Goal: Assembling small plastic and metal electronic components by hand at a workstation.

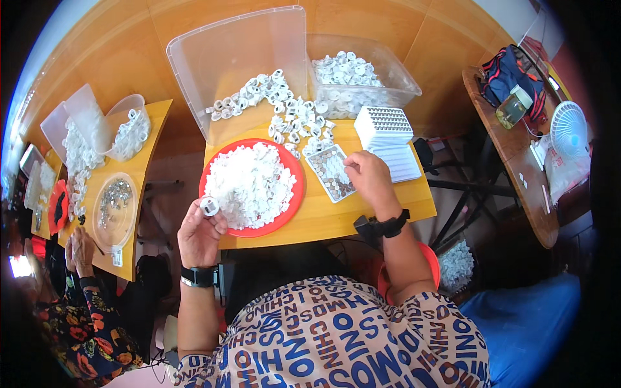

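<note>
Shirt [349, 333] — blue-and-brown lettering [380, 323], left fingers [220, 223] holding white piece [209, 206]

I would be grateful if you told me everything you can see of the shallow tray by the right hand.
The shallow tray is white, rectangular and plastic-looking, with a low rim. It sits at an angle on the wooden table, between the round red tray and the white stack. Small round discs, silvery and brownish, lie in it. The right hand is at its right side; contact is unclear.
</note>
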Demonstrator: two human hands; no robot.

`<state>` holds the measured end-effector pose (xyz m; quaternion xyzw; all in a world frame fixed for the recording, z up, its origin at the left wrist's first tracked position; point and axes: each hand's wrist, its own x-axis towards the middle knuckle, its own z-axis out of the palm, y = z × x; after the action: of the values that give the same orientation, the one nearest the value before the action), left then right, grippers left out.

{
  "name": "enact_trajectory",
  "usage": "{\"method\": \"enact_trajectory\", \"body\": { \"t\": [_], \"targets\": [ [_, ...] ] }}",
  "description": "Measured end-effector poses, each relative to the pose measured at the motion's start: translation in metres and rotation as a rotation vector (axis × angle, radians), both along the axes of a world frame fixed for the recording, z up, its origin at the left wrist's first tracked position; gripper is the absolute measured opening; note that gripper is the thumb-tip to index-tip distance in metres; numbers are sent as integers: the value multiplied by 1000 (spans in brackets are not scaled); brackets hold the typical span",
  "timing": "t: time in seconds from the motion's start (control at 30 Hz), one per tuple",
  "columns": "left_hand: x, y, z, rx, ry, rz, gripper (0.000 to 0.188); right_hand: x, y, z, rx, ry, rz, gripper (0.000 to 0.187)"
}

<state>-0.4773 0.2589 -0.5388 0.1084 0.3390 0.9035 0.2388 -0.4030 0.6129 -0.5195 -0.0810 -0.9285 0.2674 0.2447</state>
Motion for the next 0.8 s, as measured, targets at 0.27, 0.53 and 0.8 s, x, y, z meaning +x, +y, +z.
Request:
{"method": "enact_trajectory", "body": {
  "t": [0.27, 0.53, 0.8],
  "targets": [
    [-8, 2, -11, 267, -225, -11, 27, 0, 2, -16, 253, -234, -124, 4],
    [-2, 19, -7, 289, -292, -78, 26, -4, 0, -27, 257, -157, -119, 4],
    [3, 32, -1, 237, -240, -162, 28, -7, -11, -9, -601, -66, 75, 8]
  ]
}}
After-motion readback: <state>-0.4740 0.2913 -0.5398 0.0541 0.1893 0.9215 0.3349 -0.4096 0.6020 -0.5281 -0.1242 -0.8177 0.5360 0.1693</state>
